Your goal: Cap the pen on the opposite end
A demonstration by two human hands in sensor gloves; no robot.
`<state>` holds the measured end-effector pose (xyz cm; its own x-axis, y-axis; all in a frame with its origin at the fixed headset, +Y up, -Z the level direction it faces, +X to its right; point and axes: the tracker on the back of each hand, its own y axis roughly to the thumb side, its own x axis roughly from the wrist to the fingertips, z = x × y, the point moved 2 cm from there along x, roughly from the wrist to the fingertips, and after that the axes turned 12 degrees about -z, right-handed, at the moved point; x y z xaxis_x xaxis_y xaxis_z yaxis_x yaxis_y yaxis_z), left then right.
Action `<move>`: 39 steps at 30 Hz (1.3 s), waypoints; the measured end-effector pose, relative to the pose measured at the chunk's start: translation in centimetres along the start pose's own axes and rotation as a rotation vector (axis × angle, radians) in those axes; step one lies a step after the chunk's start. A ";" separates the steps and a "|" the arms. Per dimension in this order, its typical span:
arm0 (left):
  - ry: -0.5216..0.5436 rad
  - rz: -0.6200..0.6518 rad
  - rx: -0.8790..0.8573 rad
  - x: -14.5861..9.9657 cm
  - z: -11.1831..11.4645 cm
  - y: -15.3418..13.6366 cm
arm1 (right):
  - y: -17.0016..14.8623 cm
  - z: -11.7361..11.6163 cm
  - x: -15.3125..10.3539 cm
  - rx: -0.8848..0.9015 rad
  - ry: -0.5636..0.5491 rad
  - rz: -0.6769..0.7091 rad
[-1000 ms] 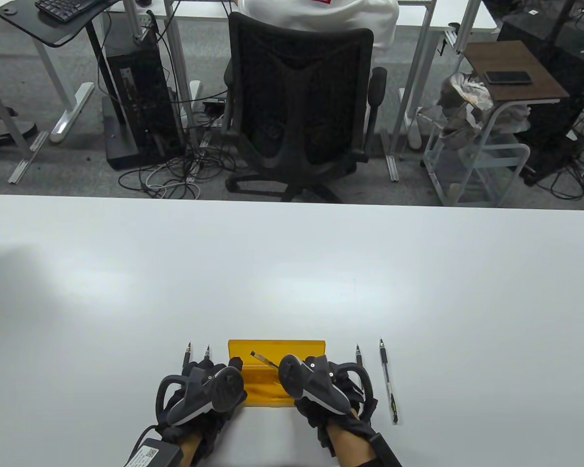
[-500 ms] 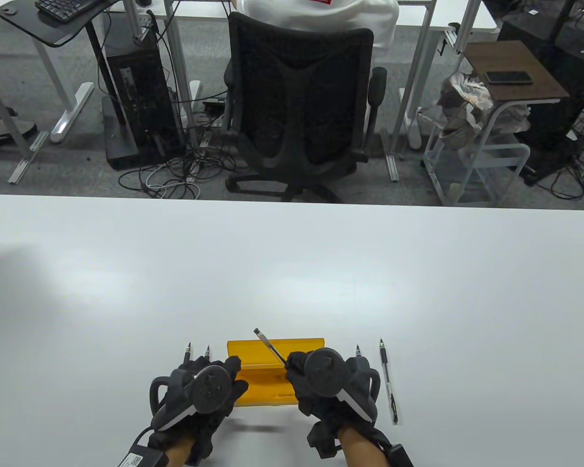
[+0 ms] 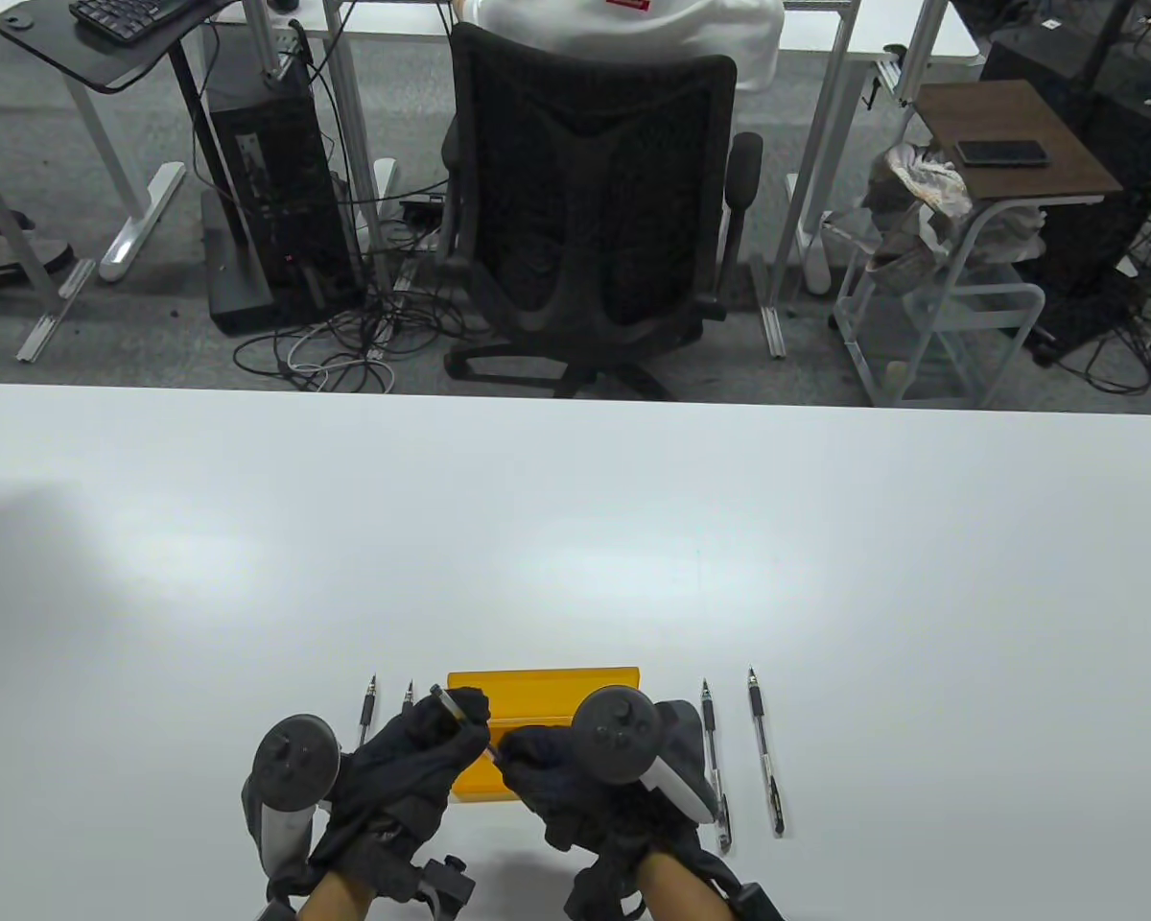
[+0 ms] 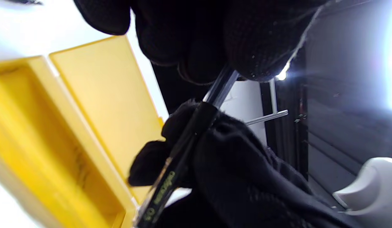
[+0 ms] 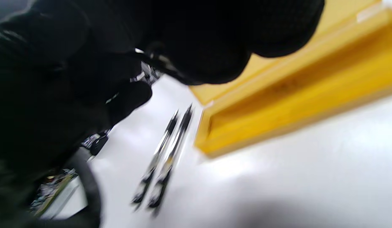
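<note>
One yellow box point(image 3: 537, 693), open, w/o visible contents.

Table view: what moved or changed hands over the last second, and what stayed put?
The slim black-and-clear pen, held earlier by the right hand alone over the open yellow plastic box, swung left; now the left hand grips it too. Unmoved: the box, two pens on its left, two on its right.

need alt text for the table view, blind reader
Two gloved hands, left hand and right hand, hold one pen between them above an open yellow box on a white table; two pens lie on each side.
</note>
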<state>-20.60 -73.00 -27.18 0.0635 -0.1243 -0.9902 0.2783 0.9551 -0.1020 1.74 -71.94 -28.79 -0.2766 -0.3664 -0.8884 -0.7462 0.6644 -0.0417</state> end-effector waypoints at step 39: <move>0.261 0.152 0.334 0.0 -4.2 1.7 | -1.4 4.8 -1.7 -0.080 -0.513 -0.089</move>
<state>-24.15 -70.26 -27.71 -0.1042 0.1239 -0.9868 0.5817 0.8124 0.0406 6.18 -69.10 -29.44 0.1067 -0.0398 -0.9935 -0.8026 0.5864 -0.1097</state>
